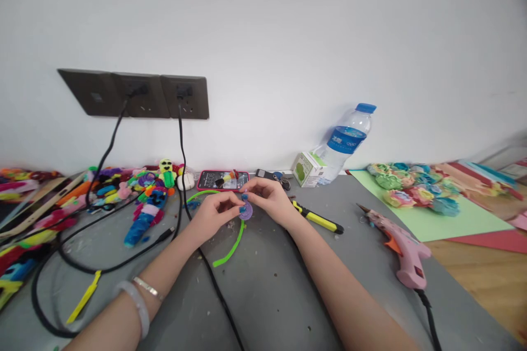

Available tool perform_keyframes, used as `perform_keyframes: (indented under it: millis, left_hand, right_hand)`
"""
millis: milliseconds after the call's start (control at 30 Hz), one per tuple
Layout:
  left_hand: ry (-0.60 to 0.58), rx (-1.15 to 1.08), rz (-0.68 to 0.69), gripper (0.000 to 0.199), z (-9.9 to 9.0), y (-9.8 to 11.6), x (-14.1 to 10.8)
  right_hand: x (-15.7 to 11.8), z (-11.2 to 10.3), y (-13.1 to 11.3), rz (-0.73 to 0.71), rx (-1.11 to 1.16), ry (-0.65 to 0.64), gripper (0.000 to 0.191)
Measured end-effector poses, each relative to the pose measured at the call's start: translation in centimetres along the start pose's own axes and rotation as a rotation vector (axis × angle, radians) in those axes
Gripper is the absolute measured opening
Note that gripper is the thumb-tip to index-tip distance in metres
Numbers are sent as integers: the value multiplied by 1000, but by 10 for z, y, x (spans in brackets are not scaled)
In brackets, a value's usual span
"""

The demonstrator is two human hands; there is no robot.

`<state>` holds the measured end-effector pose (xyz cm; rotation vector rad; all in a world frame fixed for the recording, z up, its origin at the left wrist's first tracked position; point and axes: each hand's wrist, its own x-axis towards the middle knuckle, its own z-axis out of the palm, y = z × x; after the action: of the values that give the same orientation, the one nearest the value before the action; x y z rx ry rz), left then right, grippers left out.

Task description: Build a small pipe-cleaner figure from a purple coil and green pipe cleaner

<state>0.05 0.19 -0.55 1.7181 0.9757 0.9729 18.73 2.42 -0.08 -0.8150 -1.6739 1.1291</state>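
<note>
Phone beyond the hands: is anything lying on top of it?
Yes, a small black, yellow and reddish-brown piece lies across the phone, covering part of its lit screen. Whatever is beneath the phone is hidden.

The one view looks out from the person's head, forward and down across a grey tabletop (267, 307) to a white wall (263, 38); the wall fills the upper half, meeting the table a little below mid-height; both forearms (337, 285) rise from the bottom edge and run away from the lens, nearer than anything else; the left hand (216, 219) and right hand (269, 203) come together near the middle of the frame, around a purple coil (246, 211), in front of the wall; the view is wide, taking in a socket panel (135, 93) at upper left, a pink glue gun (405, 255) at lower right and a wooden surface (473, 269) beyond the table's right edge.
</note>
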Motion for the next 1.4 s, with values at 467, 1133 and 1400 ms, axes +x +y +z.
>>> perform_keyframes:
  millis: [467, 1133, 1400]
  left_hand:
    - [2, 3, 9, 19, 0, -3, 0]
    - [-4, -26, -10, 21, 1, -3, 0]
    - [-14, -17, -16, 19, 0, -5, 0]
  right_hand:
    - [1, 0, -2, 12, -9, -5, 15]
    - [0, 0, -2, 23, -2, -11, 15]
    - [1, 0, -1, 24, 11, -10, 15]
